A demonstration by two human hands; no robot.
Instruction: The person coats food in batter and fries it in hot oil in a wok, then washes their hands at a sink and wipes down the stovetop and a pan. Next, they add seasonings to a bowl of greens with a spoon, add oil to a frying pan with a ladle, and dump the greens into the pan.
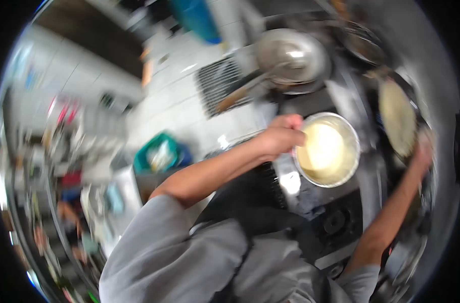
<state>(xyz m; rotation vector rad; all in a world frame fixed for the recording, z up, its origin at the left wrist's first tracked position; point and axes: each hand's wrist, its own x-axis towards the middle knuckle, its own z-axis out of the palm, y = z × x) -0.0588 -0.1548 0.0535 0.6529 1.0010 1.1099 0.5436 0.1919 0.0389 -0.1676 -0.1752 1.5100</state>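
My left hand (284, 135) is closed on the near-left edge of a round metal pot (358, 144). A smooth pale-yellow mixture (322, 149) lies in this pot, which is over the stove. Whether the fingers grip the rim or a short handle is hidden. My right hand (424, 147) is far to the right, smeared by motion. It is beside a pale flat oval thing (397, 118) that seems to lie on a dark pan or burner; whether they touch I cannot make out.
A lidded pan (293, 55) with a wooden handle (235, 98) stands on the stove at the back. Behind it to the right is another dark pan (364, 45). A gas burner (335, 222) is near my body. On the left, a green bin (156, 151) stands near a floor grate (220, 83).
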